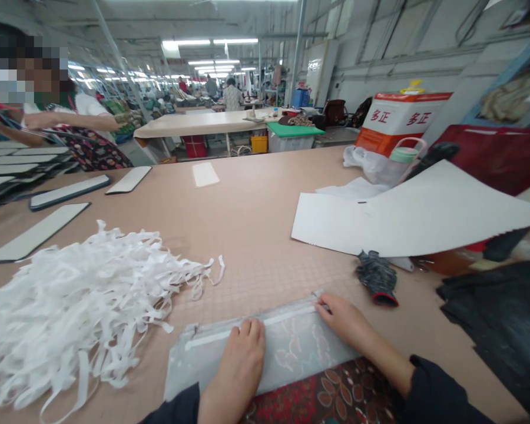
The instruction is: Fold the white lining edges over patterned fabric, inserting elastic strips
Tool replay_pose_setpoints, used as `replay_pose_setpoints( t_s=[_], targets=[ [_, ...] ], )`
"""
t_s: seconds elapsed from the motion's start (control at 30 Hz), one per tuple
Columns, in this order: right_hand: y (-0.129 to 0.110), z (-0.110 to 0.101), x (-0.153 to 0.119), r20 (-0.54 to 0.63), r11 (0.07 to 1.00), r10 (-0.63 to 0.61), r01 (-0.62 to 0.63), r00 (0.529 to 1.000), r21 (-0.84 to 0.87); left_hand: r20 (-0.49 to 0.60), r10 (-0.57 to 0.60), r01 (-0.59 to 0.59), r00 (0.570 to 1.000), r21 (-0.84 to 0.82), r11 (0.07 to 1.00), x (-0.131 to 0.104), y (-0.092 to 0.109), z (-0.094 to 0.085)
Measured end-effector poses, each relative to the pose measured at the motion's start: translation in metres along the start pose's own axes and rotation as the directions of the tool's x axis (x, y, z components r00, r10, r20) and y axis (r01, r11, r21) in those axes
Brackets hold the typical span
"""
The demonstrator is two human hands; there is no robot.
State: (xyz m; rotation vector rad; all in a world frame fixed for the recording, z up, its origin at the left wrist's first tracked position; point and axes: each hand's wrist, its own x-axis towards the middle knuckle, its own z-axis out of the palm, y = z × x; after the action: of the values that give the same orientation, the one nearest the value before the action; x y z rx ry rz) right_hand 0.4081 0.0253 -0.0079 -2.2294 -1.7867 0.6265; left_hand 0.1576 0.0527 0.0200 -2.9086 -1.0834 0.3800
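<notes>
A pale grey translucent fabric panel (291, 347) with faint embroidered motifs lies at the near edge of the table, a white strip (274, 321) running along its far edge. My left hand (238, 365) lies flat on the panel, fingertips at the strip. My right hand (344, 321) presses the strip's right end with its fingertips. Both hands lie flat and grip nothing. A big heap of white strips (70, 300) lies just to the left of the panel.
A large curled white sheet (424, 218) lies at the right, a dark glove (377, 277) under its edge. Black material (503, 318) fills the far right. White panels (39, 232) sit at the left near a co-worker's arm (70, 121). A red-and-white box (397, 121) stands behind.
</notes>
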Motion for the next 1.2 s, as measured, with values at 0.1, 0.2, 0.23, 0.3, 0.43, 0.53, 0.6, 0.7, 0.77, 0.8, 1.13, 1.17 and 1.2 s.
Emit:
replay_pose_setpoints(
  t_s=[0.1, 0.2, 0.23, 0.3, 0.43, 0.53, 0.6, 0.7, 0.77, 0.8, 1.13, 1.17, 1.2],
  targets=[
    [0.003, -0.006, 0.0, -0.004, 1.0, 0.015, -0.015, 1.0, 0.01, -0.043, 0.01, -0.008, 0.999, 0.047, 0.999, 0.005, 0.005, 0.007],
    [0.013, -0.012, 0.002, -0.012, 0.998, 0.061, -0.061, 0.998, 0.024, -0.098, 0.024, -0.012, 0.995, 0.125, 0.992, 0.008, 0.01, 0.014],
    [0.017, -0.014, 0.003, -0.014, 0.997, 0.071, -0.071, 0.997, 0.031, -0.123, 0.02, -0.002, 0.992, 0.149, 0.989, 0.008, 0.011, 0.016],
    [0.023, -0.016, 0.005, -0.016, 0.996, 0.074, -0.074, 0.997, 0.047, -0.172, 0.006, 0.025, 0.985, 0.177, 0.984, 0.01, 0.015, 0.018],
    [0.025, -0.019, 0.008, -0.013, 0.997, 0.071, -0.07, 0.997, 0.038, -0.198, 0.009, 0.025, 0.98, 0.172, 0.985, 0.012, 0.017, 0.02],
    [0.021, -0.02, 0.009, -0.01, 0.996, 0.083, -0.083, 0.996, 0.009, -0.189, 0.018, 0.013, 0.982, 0.164, 0.986, 0.013, 0.017, 0.019],
    [0.019, -0.02, 0.01, -0.007, 0.996, 0.092, -0.092, 0.996, -0.015, -0.183, 0.011, 0.019, 0.983, 0.165, 0.986, 0.013, 0.017, 0.018],
    [0.015, -0.018, 0.01, -0.013, 0.993, 0.106, -0.107, 0.994, -0.059, -0.178, 0.01, 0.021, 0.984, 0.168, 0.986, 0.013, 0.018, 0.016],
    [0.014, -0.017, 0.009, -0.021, 0.989, 0.115, -0.117, 0.993, -0.09, -0.185, 0.011, 0.02, 0.983, 0.166, 0.986, 0.012, 0.018, 0.016],
    [0.013, -0.017, 0.009, -0.025, 0.987, 0.118, -0.12, 0.993, -0.105, -0.189, 0.012, 0.02, 0.982, 0.164, 0.986, 0.013, 0.018, 0.016],
    [-0.02, -0.009, -0.008, -0.19, 0.926, -0.102, 0.024, 0.977, -0.377, -0.212, -0.03, 0.053, 0.977, 0.104, 0.993, 0.014, 0.021, 0.018],
    [-0.031, -0.001, -0.013, -0.191, 0.904, -0.225, 0.132, 0.955, -0.408, -0.21, -0.037, 0.059, 0.977, 0.102, 0.993, 0.015, 0.022, 0.016],
    [-0.041, 0.008, -0.018, -0.181, 0.873, -0.348, 0.248, 0.92, -0.419, -0.209, -0.05, 0.072, 0.977, 0.099, 0.992, 0.015, 0.024, 0.014]
  ],
)
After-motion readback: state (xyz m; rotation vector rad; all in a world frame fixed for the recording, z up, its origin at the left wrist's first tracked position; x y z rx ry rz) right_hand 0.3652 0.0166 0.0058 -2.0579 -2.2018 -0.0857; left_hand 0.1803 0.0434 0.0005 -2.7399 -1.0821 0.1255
